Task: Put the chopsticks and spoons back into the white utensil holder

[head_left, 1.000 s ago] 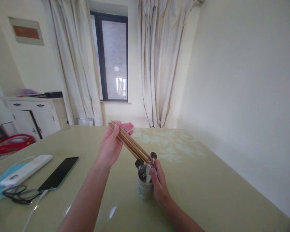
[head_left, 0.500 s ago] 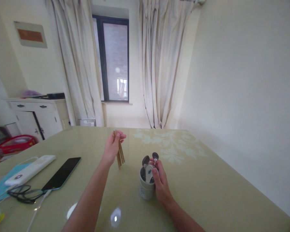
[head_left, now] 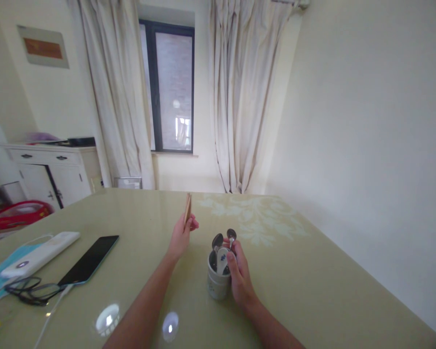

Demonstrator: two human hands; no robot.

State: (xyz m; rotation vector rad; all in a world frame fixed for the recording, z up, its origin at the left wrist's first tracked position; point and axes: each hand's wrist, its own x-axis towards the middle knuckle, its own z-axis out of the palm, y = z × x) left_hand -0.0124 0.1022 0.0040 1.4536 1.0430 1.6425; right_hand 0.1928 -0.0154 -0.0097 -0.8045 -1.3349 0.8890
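Several wooden chopsticks [head_left: 188, 206] are gripped in my left hand [head_left: 181, 235], their visible ends pointing up and away over the table. To the right stands a pale ceramic cup [head_left: 218, 286] holding metal spoons [head_left: 217, 241] and a white spoon with a blue pattern [head_left: 222, 259]. My right hand [head_left: 241, 276] is closed around the cup's right side. Its thumb lies at the rim by the spoons, and the fingertips show behind them. How much of the grip is on the spoon handles is partly hidden.
On the left of the glossy table [head_left: 283, 300] lie a black phone [head_left: 90, 259] with a white cable, a white power strip [head_left: 39, 254], a blue mask [head_left: 0, 278] and dark glasses [head_left: 31, 291]. A wall bounds the right side. Curtains and a window stand beyond.
My left hand has moved right toward the cup and turned, so the chopsticks that hung downward now point upward. My right hand stays at the cup.
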